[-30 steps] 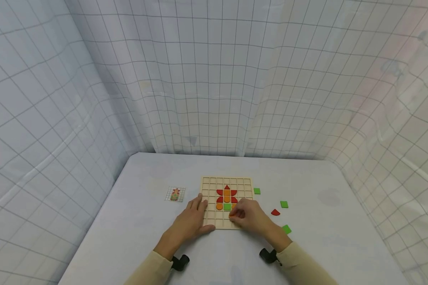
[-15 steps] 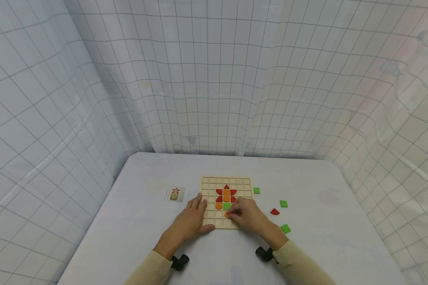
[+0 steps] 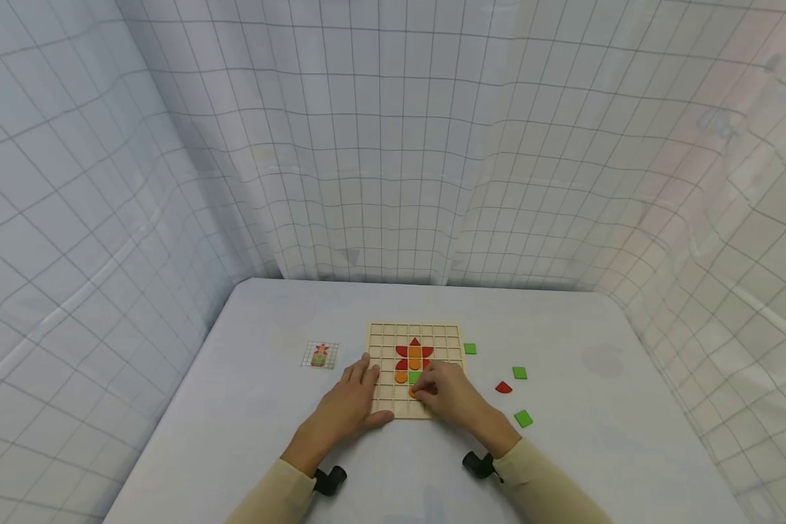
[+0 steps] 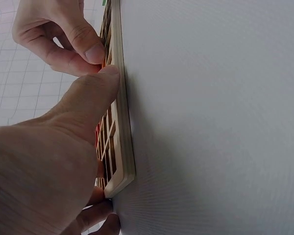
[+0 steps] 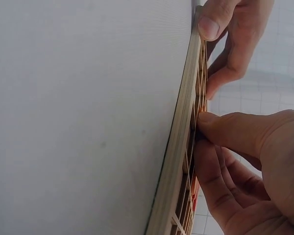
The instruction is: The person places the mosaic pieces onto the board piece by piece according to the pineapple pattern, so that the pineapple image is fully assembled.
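My right hand (image 3: 447,393) pinches an orange round piece (image 3: 413,391) low over the front part of a wooden grid board (image 3: 385,409). Thumb and forefinger meet at the grid in the right wrist view. My left hand (image 3: 350,400) rests along the board's left side, fingers fairly straight, its thumb (image 4: 108,71) on the front edge. On the board sit a red triangle (image 3: 415,341), several curved red pieces (image 3: 402,351), an orange square (image 3: 415,352), an orange disc (image 3: 401,377) and a green square (image 3: 414,378). My right hand covers cells on the board's right front.
To the right lie a red fan-shaped piece (image 3: 503,387) and loose green squares (image 3: 519,372). A small grid card (image 3: 319,354) with a coloured figure lies left of the board. White table (image 3: 249,407); a gridded curtain (image 3: 380,182) surrounds it.
My right hand has shifted slightly left along the board with the orange round piece, which now lies below the green square. My left hand has stayed in place.
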`<state>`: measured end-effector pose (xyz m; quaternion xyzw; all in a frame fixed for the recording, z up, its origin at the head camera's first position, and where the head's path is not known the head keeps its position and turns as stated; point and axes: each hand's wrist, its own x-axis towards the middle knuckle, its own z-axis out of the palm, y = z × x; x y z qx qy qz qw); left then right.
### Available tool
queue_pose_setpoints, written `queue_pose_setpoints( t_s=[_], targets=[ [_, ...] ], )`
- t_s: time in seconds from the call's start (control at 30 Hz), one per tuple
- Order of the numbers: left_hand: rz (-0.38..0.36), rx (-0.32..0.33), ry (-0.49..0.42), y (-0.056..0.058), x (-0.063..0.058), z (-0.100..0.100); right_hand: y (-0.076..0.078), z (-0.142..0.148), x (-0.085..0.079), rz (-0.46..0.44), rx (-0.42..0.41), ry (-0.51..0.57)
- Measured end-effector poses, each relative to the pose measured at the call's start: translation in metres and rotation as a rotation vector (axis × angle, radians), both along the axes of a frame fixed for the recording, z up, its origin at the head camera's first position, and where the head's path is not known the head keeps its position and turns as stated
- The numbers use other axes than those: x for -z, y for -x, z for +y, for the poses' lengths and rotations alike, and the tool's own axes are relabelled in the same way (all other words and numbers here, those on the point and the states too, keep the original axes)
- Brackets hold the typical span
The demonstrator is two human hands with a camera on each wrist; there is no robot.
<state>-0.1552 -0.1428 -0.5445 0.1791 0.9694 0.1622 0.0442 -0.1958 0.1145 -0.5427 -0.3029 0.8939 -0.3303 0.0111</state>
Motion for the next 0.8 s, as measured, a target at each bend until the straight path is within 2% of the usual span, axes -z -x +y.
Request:
queue_pose_setpoints(
  t_s=[0.37, 0.57, 0.8],
  targets=[
    [-0.007, -0.008, -0.015, 0.001, -0.001, -0.001, 0.001, 0.010, -0.004, 0.036, -0.023, 0.023],
    [-0.033, -0.018, 0.002, 0.000, -0.002, -0.001, 0.010, 0.026, -0.008, 0.025, 0.047, 0.043],
    [-0.054, -0.010, -0.004, 0.008, -0.009, -0.001, 0.033, 0.055, -0.011, 0.086, 0.150, 0.020]
  ],
)
